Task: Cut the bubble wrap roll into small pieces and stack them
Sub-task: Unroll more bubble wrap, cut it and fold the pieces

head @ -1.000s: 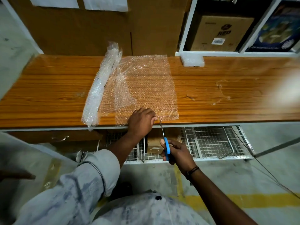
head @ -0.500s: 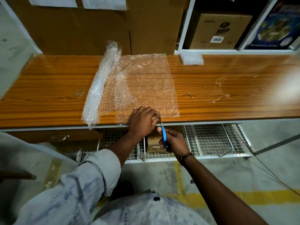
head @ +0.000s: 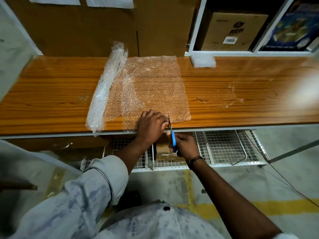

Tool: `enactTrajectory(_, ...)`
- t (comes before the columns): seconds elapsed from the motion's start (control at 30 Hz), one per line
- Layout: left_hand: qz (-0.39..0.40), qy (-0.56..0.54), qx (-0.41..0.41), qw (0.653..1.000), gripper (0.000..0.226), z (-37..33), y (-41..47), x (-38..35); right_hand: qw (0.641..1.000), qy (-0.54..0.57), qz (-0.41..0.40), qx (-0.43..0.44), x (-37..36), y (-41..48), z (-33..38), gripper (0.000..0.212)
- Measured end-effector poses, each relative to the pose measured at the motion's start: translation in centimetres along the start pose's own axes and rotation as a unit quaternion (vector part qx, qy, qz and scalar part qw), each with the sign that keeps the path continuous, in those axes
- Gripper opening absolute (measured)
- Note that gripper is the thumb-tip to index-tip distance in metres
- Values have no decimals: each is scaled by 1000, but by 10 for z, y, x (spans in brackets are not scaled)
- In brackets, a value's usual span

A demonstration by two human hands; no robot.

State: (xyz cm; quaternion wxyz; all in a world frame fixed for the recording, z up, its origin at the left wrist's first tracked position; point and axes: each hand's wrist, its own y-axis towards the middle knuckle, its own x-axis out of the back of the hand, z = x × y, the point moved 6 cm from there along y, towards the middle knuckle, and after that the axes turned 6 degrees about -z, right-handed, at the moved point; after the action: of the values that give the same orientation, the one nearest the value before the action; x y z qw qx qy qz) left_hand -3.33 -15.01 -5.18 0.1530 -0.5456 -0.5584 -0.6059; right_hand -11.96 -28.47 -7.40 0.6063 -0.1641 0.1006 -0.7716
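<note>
Bubble wrap roll [head: 105,94] is laid on the wooden table [head: 241,109], running from near edge to far edge, left of centre. An unrolled sheet [head: 155,87] is spread flat to its right, attached to the roll, with its near edge at the table's front lip.

Left hand [head: 151,125] is placed on the sheet's near edge, fingers curled and knuckles up. The wrap is gripped and held down at the table lip, with the thumb just beside the blade.

Right hand [head: 185,146] is clenched around the blue handles of the scissors [head: 173,138], below the table edge. The blades are pointed away from the person and set into the sheet's near edge, just right of the left hand. Blade opening looks narrow; the exact gap cannot be told.

A small stack of cut pieces [head: 203,60] is seen at the table's far edge, right of the sheet and well apart from both hands. A wire shelf [head: 224,145] is visible under the table.
</note>
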Motion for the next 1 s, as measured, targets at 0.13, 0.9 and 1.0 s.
enactTrajectory(0.13, -2, -2, -6, 1000, 14, 0, 0, 0, 1000, 1, -10, 0, -1, -1, 1, 29)
enactTrajectory(0.9, 18, -55, -24, 998, 33, 15, -5, -4, 999, -22, -14, -35, -7, 28, 32, 30)
enactTrajectory(1.0, 12, -54, -28, 998, 28, 15, -3, -2, 999, -11, -21, -47, -10, 34, 36, 33)
